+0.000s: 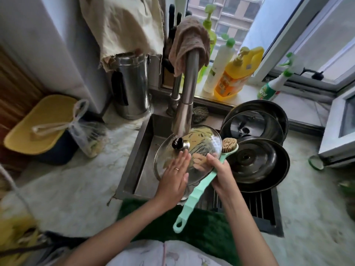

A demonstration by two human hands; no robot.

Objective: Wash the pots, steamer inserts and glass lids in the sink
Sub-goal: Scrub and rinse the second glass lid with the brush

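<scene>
**Wet glass lid under the tap: stiff, slick, breakable**

The glass lid (199, 148) tilts over the sink (142, 150), water from the faucet (187, 104) hitting its knob. Likely slippery and fragile; the rim or knob looks the surest hold. The left hand (173, 176) lies flat-fingered on the glass. The right hand (218, 170) grips lid edge and green brush (197, 191) together. Washed pots (255, 150) stack alongside.
</scene>
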